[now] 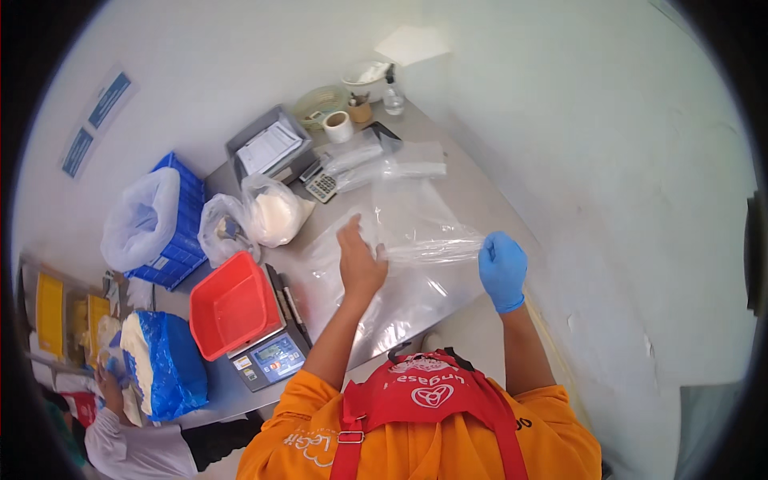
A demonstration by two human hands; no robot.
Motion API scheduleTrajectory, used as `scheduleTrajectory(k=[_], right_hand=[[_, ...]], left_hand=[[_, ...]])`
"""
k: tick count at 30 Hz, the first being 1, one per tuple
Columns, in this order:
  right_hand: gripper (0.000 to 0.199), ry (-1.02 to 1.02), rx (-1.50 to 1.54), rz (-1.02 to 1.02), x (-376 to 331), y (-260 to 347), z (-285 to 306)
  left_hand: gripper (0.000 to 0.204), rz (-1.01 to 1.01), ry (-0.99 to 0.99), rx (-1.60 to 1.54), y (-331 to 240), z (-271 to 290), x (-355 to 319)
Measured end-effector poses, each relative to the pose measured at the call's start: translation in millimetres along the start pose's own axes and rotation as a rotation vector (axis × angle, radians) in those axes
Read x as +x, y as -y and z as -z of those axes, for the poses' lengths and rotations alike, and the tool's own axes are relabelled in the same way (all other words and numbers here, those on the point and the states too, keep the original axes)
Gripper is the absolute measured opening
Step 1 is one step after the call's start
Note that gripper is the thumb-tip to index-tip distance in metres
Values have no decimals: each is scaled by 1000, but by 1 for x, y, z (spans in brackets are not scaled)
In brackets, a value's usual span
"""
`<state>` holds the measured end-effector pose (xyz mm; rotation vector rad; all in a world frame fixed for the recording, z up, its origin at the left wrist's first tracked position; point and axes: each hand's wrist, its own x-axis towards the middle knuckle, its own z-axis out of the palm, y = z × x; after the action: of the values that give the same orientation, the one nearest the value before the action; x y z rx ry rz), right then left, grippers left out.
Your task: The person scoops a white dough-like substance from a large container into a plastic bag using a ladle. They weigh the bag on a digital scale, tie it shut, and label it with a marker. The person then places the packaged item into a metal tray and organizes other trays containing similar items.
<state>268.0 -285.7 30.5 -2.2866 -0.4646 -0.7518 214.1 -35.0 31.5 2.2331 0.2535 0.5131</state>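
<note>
Clear plastic bag [416,240] is lying over the steel table [472,200], stretched between my hands: bare left hand [360,260] gripping one end, blue-gloved right hand [502,268] pinching the other.

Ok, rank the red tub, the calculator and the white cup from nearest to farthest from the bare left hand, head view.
From the left hand:
1. Red tub, on the scale to its left.
2. Calculator, up the table beyond it.
3. White cup, farther back near the wall.
</note>
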Motion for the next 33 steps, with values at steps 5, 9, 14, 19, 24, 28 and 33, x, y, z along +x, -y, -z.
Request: scheduleTrajectory(k=[5,9,14,19,24,28,33], right_hand=[[8,38,3,-480,-81,-59,63],[8,18,-98,-494,-185,-51,144],[12,214,-295,-565,-309,6,190],[18,81,-282,-430,-348,91,218],[29,359,-213,-720,-451,10,172],[44,818,-32,-868,-534,-29,187],[58,534,-302,-1195,-508,29,268]], left_hand=[[49,-828,388,244,-66,-24,-69],[45,-1061,752,146,-63,-45,-95],[63,-913,1042,313,-71,-76,-164],[74,-887,1161,77,-112,-76,-276],[70,-1143,1267,-251,-171,-48,-381],[64,-1415,1485,-49,-139,-71,-387],[56,-1389,1518,-105,-149,-87,-418]])
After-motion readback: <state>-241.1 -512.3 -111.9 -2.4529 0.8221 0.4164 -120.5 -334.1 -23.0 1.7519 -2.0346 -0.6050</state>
